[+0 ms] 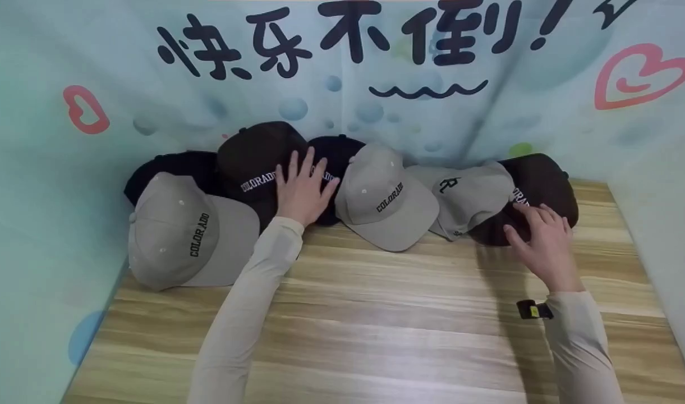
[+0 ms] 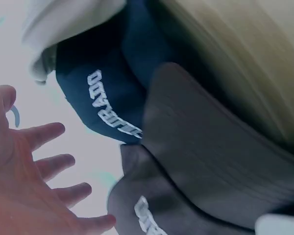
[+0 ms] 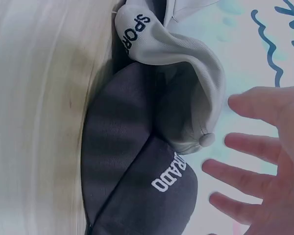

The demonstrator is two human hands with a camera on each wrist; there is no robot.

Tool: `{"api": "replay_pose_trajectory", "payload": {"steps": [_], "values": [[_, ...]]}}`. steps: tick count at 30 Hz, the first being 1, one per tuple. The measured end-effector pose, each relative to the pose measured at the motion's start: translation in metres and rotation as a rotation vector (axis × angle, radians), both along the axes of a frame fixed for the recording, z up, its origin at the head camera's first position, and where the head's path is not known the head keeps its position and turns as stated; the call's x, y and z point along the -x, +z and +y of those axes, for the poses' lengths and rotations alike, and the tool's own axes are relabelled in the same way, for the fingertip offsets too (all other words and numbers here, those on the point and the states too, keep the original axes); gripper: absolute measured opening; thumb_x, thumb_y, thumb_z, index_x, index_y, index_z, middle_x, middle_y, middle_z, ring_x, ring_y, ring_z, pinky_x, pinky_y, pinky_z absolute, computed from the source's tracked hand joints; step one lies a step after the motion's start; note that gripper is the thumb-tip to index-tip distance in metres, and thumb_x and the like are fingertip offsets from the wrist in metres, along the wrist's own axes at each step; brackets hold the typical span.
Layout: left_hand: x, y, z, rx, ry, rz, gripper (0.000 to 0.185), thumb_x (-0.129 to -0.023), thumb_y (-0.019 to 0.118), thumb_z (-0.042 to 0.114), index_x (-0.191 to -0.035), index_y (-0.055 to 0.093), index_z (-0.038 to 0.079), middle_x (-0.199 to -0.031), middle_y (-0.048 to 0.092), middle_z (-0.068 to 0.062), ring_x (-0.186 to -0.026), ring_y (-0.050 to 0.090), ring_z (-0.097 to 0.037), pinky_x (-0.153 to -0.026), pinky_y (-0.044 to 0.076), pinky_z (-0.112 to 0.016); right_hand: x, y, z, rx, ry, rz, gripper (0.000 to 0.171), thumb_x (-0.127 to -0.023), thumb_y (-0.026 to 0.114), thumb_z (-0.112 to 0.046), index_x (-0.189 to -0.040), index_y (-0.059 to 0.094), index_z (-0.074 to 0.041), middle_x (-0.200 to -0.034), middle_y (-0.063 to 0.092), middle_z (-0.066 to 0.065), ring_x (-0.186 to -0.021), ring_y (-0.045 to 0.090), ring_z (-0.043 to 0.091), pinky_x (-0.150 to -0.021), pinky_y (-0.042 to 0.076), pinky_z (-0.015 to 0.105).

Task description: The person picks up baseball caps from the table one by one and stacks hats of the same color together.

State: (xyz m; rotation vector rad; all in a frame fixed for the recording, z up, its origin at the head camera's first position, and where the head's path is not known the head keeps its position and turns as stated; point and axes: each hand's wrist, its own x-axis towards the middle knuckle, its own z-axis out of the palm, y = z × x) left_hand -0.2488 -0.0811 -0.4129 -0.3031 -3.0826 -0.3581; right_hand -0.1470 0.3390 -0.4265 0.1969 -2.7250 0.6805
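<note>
A pale blue printed backdrop [image 1: 179,112] rises behind your wood-grain tabletop [image 1: 387,325]. Along the table's back edge runs a row of seven baseball caps. At the left end, the front grey cap [image 1: 171,235] overlaps a black cap [image 1: 177,165]; next come the left brown cap [image 1: 258,157] and a navy cap [image 1: 331,148], then the middle grey cap [image 1: 376,185]. Beyond it, a grey cap with an R emblem [image 1: 477,188] lies turned and crumpled, its edge against the right brown cap [image 1: 544,177].

Your left hand [image 1: 303,193] is over the meeting of the left brown and navy caps, its fingers [image 2: 54,164] spread apart and holding nothing. Your right hand [image 1: 544,241] is at the right brown cap, fingers [image 3: 240,174] likewise apart, clamped on nothing; whether either hand touches fabric, you cannot tell.

The step in hand seems to be handling the row, either reaching in or letting go. If you mean to lift a cap, the next move probably calls for curling fingers round its brim or crown.
</note>
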Motion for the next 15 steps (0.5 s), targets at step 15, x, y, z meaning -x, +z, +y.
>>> {"api": "replay_pose_trajectory", "payload": {"steps": [15], "values": [[0.035, 0.014, 0.048, -0.395, 0.04, -0.11, 0.045, -0.103, 0.04, 0.043, -0.118, 0.059, 0.005, -0.104, 0.063, -0.013, -0.09, 0.062, -0.028, -0.079, 0.049, -0.04, -0.027, 0.001, 0.01, 0.061, 0.128, 0.096, 0.017, -0.088, 0.065, -0.002, -0.103, 0.066, 0.006, -0.1, 0.066, 0.023, -0.097, 0.058, 0.04, -0.085, 0.039, 0.052]]}}
